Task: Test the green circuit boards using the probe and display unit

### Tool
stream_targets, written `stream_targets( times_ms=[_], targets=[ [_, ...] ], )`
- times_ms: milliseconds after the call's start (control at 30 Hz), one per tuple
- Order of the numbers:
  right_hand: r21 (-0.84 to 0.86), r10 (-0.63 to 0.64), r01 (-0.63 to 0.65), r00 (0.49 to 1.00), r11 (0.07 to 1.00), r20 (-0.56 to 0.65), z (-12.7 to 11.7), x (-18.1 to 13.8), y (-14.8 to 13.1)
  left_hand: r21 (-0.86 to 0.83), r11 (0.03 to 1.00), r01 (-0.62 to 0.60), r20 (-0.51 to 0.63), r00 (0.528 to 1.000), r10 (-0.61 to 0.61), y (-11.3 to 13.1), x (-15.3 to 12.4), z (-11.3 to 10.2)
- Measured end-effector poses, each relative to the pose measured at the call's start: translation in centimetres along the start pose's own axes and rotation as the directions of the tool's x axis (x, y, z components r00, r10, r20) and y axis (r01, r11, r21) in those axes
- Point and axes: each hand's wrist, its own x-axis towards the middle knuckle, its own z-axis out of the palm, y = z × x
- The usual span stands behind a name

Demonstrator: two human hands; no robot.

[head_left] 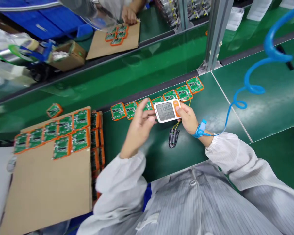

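My right hand (189, 120) grips a white-and-orange digital display unit (164, 112) at its orange end, thumb on the front. Large digit segments show on its grey screen. Beside the unit's left edge is my left hand (140, 129), its fingers apart; whether a fingertip touches the casing I cannot tell. Yellow wires run from under the unit to a black battery holder (173, 137) on the green bench. Behind both hands stretches a row of green circuit boards in orange frames (118, 111), partly covered by the unit and my left hand.
On the left, cardboard (54, 182) carries several more framed boards (79, 139), with stacked boards at its right edge. A coiled blue cord (253, 88) leads to my right wrist strap (201, 129). Behind a clear partition, another person's hand (129, 15) is near boards. A metal post (217, 36) stands behind.
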Motion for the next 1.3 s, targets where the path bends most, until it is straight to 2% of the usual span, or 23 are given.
stream_targets(
  times_ms=[100, 200, 367, 700, 833, 933, 1300],
  targets=[
    [-0.01, -0.009, 0.01, 1.0, 1.0, 0.021, 0.0, 0.1, 0.2, -0.196, 0.976, -0.094, -0.072, 0.994, 0.081, -1.3, -0.9, 4.0],
    [-0.016, -0.015, 0.016, 0.999, 1.0, 0.035, 0.0, 0.1, 0.2, -0.209, 0.967, -0.142, -0.134, 0.984, 0.116, -2.4, -0.7, 5.4],
    [-0.036, 0.008, -0.006, 0.998, 0.999, 0.068, 0.1, -0.1, 0.0, -0.188, 0.977, -0.097, -0.112, 0.991, 0.077, -2.9, -0.8, 4.9],
    [-0.014, 0.035, -0.033, 0.985, 0.999, 0.166, -0.3, 0.1, 0.1, -0.281, 0.959, -0.034, -0.15, 0.989, -0.009, -2.4, -1.2, 4.8],
    [0.024, 0.06, -0.072, 0.946, 0.997, 0.318, -0.7, 0.3, 0.2, -0.307, 0.951, -0.029, -0.194, 0.981, -0.033, -2.3, -1.3, 4.4],
    [0.019, 0.072, -0.086, 0.921, 0.996, 0.382, -0.8, 0.4, 0.2, -0.295, 0.954, -0.049, -0.211, 0.977, -0.015, -2.3, -1.3, 4.2],
    [-0.038, 0.038, -0.025, 0.931, 0.999, 0.364, -0.7, 0.3, -0.1, -0.137, 0.979, -0.149, -0.196, 0.973, 0.121, -3.1, -1.3, 4.3]
  ],
)
